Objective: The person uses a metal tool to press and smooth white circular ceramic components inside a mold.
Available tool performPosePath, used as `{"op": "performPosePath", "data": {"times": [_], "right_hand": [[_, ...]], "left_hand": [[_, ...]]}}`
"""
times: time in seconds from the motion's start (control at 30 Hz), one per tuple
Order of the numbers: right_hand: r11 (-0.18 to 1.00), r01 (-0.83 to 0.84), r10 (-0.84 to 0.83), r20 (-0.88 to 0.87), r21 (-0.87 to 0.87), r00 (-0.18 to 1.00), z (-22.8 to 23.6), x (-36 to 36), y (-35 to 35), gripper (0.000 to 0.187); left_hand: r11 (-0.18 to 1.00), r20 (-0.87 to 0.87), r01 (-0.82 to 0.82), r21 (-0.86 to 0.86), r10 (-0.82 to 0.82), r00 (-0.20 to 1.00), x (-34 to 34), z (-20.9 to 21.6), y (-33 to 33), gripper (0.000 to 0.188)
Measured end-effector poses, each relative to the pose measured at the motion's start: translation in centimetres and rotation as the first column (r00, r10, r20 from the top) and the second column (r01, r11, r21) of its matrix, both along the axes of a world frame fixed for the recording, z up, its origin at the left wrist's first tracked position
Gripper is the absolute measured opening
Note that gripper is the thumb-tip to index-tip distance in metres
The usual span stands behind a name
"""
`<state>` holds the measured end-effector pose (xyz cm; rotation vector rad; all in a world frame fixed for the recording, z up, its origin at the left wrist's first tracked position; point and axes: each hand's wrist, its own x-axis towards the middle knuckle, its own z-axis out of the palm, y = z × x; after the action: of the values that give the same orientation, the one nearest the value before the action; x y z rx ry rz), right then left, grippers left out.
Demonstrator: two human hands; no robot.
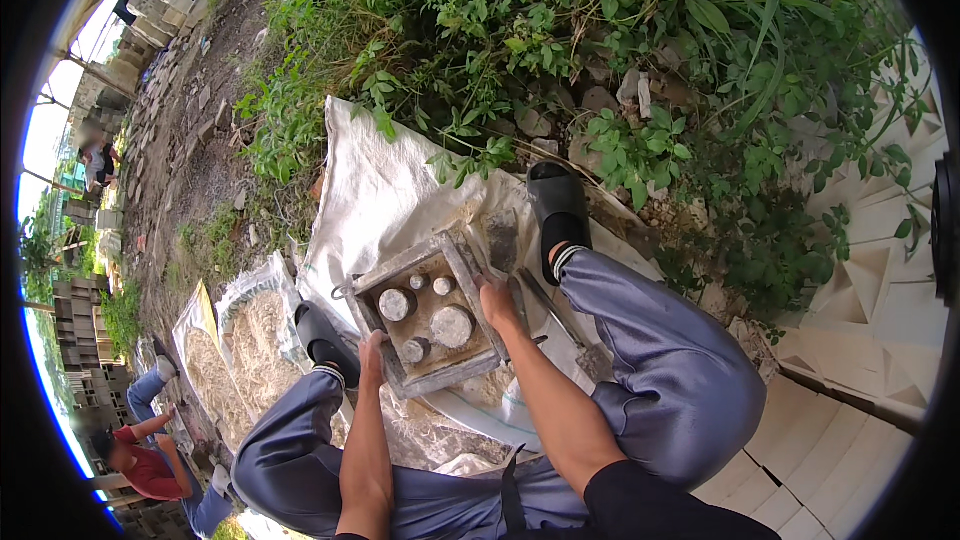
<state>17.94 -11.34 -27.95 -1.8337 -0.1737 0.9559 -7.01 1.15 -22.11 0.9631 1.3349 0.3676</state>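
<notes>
A square, grey-crusted mould frame (397, 364) sits between my feet on a pale woven sheet. Several round grey plugs of different sizes stand inside it, the widest plug (452, 326) right of the middle. My left hand (372, 358) is closed on the frame's left side near its lower corner. On the opposite side, my right hand (497, 304) grips the frame's edge, its fingers partly hidden. To the right of that hand lies a trowel (590, 358) with its handle pointing away from me. A dark grey flat block (501, 240) rests beyond the frame.
Sacks of pale sandy powder (255, 330) lie at the left. The woven sheet (375, 175) spreads under the frame, with leafy plants (450, 50) and rubble behind. Patterned white blocks (870, 310) stand at the right. A person in a red shirt (150, 465) is at the far left.
</notes>
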Motion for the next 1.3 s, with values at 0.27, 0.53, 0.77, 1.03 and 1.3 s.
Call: {"op": "performPosePath", "data": {"times": [0.27, 0.53, 0.77, 1.03, 1.3], "right_hand": [[0.996, -0.057, 0.057, 0.007, -0.067, 0.998, 3.8, 0.2, 0.2, 0.044], [0.993, -0.073, 0.075, 0.014, -0.094, 0.997, 5.9, -1.1, 0.0, 0.041], [0.993, -0.043, 0.044, -0.006, 0.108, 0.999, 1.6, -2.9, 1.1, 0.047], [0.992, -0.104, 0.108, -0.063, 0.073, 0.992, 1.3, -1.1, 2.7, 0.048], [0.976, -0.211, 0.216, -0.118, 0.054, 0.969, 2.6, 1.0, 4.1, 0.063]], "left_hand": [[0.999, -0.025, -0.037, -0.008, 0.036, 0.999, -0.9, -0.4, 0.7, 0.017], [0.996, -0.016, -0.046, -0.071, 0.045, 0.999, -1.6, 0.9, 0.8, 0.013], [0.985, -0.004, -0.039, -0.168, 0.039, 0.999, -3.6, -0.3, 2.1, 0.018], [0.922, 0.107, -0.134, -0.363, 0.184, 0.977, -1.6, 1.0, 1.1, 0.021], [0.906, 0.158, -0.160, -0.392, 0.238, 0.958, -4.0, -2.3, 1.1, 0.021]]}}
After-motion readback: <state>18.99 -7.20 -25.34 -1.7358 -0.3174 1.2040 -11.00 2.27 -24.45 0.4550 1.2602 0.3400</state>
